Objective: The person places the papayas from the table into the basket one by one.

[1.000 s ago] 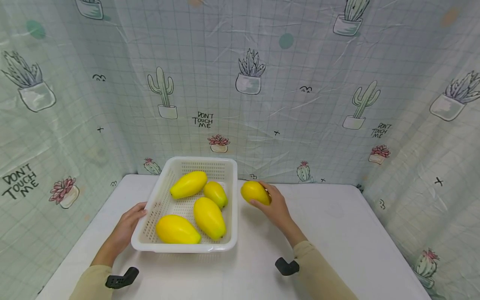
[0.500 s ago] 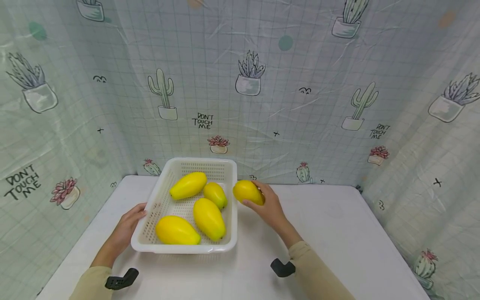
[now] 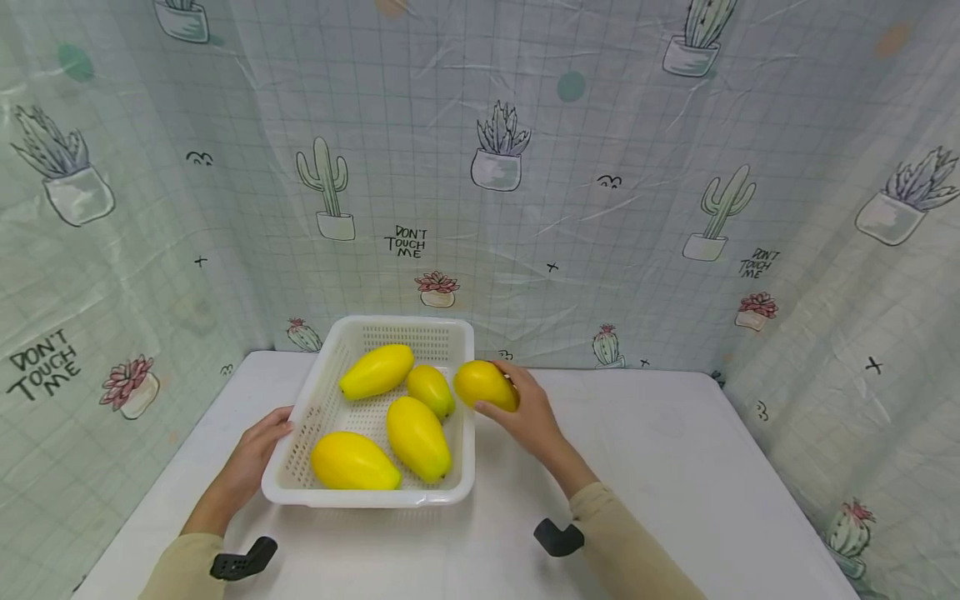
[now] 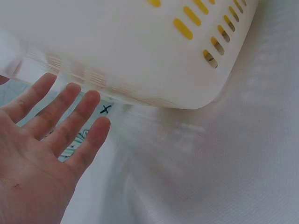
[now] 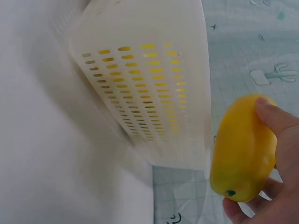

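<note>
A white plastic basket (image 3: 367,498) with slotted walls holds several yellow papayas (image 3: 417,439) with greenish tips. My right hand (image 3: 528,421) grips another papaya (image 3: 483,385) between thumb and fingers; in the head view that fruit overlaps the basket's right rim. The right wrist view shows this papaya (image 5: 243,147) just past the rim of the basket (image 5: 182,154), its green stem end facing the camera. At the basket's left side is my left hand (image 3: 251,458), fingertips right at the wall. From the left wrist, the hand (image 4: 46,140) has straight, spread fingers; its thumb is hidden.
The basket stands on a white table (image 3: 637,467), left of its middle. A cactus-printed cloth (image 3: 585,225) hangs behind and along both sides of the table. A black wrist-camera mount (image 3: 558,537) sits by the right sleeve, another mount (image 3: 243,560) by the left.
My right hand has moved left with the papaya, from beside the basket to over its right rim. The left hand and the basket stay where they were.
</note>
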A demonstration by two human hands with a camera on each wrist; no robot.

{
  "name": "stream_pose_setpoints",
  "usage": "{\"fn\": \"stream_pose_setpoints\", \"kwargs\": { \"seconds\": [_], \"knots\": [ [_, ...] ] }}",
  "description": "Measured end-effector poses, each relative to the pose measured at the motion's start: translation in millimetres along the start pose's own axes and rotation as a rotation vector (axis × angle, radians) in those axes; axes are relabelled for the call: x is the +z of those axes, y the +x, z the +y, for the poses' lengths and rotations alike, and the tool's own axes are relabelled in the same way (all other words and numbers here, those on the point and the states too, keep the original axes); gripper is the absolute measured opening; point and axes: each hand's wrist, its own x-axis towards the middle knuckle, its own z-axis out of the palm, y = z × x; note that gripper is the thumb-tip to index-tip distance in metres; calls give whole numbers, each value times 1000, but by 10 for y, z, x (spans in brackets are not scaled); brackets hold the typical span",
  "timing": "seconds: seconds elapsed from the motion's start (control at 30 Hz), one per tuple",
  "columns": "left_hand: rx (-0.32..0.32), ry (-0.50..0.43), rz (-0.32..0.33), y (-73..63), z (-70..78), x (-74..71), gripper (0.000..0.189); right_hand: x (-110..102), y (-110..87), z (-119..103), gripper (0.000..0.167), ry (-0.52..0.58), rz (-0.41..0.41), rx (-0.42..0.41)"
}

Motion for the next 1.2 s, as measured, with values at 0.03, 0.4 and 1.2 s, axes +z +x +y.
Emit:
{"fn": "stream_pose_setpoints", "kwargs": {
  "seconds": [0.03,0.4,1.2],
  "knots": [
    [1,-1,-1,1,-4,0,55,9,1,-2,71,-3,-3,-3],
    [14,2,3,10,-37,-3,55,34,18,-46,69,-7,-30,-56],
    [-25,46,9,-5,79,-1,55,35,41,0,55,-43,-2,-65]
  ]
}}
